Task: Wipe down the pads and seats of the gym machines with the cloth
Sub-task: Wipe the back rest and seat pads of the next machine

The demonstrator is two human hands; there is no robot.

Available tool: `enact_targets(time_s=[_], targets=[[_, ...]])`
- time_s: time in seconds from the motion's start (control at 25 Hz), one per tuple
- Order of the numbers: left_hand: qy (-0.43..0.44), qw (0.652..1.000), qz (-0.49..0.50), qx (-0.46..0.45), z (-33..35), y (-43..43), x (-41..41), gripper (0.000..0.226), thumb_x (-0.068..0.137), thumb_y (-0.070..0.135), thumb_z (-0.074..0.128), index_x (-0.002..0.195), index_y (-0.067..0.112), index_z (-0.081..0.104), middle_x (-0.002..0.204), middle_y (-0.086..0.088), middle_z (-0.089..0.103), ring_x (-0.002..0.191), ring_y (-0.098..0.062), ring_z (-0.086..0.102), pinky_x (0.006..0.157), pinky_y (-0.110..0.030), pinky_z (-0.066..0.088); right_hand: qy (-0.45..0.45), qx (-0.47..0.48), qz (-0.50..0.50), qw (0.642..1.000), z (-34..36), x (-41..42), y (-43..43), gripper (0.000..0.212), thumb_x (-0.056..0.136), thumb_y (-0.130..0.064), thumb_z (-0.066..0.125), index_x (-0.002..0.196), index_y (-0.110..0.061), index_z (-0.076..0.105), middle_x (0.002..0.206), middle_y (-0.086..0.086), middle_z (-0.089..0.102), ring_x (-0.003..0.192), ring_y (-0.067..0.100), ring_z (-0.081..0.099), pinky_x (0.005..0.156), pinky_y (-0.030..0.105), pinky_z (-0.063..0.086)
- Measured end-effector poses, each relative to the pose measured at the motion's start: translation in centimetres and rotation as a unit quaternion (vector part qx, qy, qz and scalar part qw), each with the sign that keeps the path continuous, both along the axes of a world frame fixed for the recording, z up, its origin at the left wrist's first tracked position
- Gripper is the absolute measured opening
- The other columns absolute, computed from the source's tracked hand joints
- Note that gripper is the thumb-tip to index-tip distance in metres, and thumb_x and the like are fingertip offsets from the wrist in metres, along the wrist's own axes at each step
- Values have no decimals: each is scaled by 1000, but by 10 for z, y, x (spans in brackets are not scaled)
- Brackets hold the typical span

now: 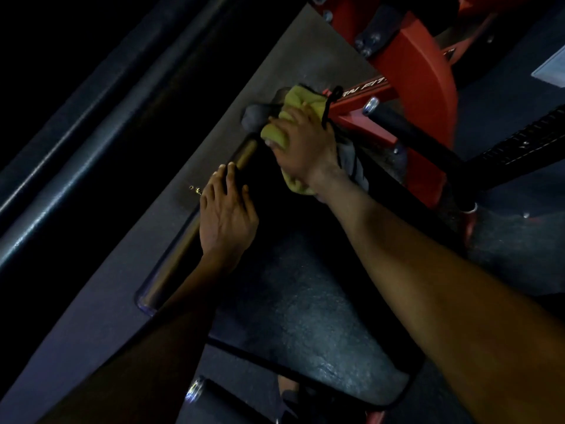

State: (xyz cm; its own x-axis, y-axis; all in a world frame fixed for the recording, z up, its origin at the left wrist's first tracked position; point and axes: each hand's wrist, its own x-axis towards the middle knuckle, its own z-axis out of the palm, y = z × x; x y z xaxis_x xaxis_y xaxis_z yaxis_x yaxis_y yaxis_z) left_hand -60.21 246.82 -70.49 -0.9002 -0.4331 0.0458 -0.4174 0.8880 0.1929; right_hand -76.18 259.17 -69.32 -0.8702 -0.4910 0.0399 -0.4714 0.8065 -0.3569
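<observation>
Fingers (289,117) bunch cloth (276,136) (right hand (308,148)) at pad (305,316) end.

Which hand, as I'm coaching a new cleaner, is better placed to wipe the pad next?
Right: the right hand grips the cloth at the far end of the pad; the left hand rests on it, bare.

1. A red steel frame (406,65) with white lettering stands at the upper right.
2. A black bar (406,127) with a chrome end cap juts from it.
3. A black cord (328,108) loops beside the frame.
4. A brownish tube (166,275) lies along the grey floor (122,255).
</observation>
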Motion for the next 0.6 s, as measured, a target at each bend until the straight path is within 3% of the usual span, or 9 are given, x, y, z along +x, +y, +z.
enact_targets(time_s=[0.04, 0.12, 0.2, 0.28, 0.48, 0.6], targets=[[-3, 1000, 1, 0, 0, 1, -1, 55, 105, 34, 30, 153, 7, 32, 156, -16, 37, 142, -32, 35, 119, -43, 26, -3, 0, -12, 1000, 5, -8, -6, 47, 98, -48, 52, 140, -30, 57, 155, -3, 43, 147, 22, 32, 116, 33, 16], [-8, 1000, 4, 0, 2, 0, -1, 55, 105, 35, 30, 153, 8, 32, 157, -16, 36, 143, -32, 35, 119, -43, 26, 15, -20, 0, 1000, 9, -10, -20, 42, 95, -48, 54, 130, -27, 63, 147, 1, 50, 143, 27, 37, 117, 43, 22], [-11, 1000, 1, 5, 3, -1, -1, 55, 105, 34, 30, 153, 7, 32, 157, -16, 36, 144, -32, 34, 119, -44, 26, 51, -19, 90, 994, 1, -1, -22, 43, 89, -53, 57, 122, -28, 67, 138, 0, 57, 137, 29, 45, 109, 53, 35], [-16, 1000, 2, 5, 3, -1, 1, 55, 106, 34, 30, 154, 7, 30, 158, -16, 34, 144, -32, 32, 120, -43, 25, 49, -3, 140, 989, -5, -4, -17, 47, 86, -58, 54, 122, -31, 67, 136, -3, 58, 137, 27, 46, 106, 51, 37], [-7, 1000, -4, 4, 2, -2, -2, 55, 106, 35, 30, 154, 7, 30, 157, -16, 35, 144, -33, 33, 119, -44, 27, 26, -49, -12, 998, -6, -39, -29, 42, 84, -59, 51, 109, -29, 69, 127, -4, 60, 131, 26, 50, 105, 49, 41], [-5, 1000, 5, 22, 6, -3, -1, 54, 104, 31, 35, 152, 6, 32, 157, -16, 35, 145, -33, 32, 120, -45, 25, 5, -89, -123, 988, -15, -32, -14, 45, 87, -59, 48, 117, -32, 66, 134, -5, 57, 131, 25, 50, 104, 50, 43]])
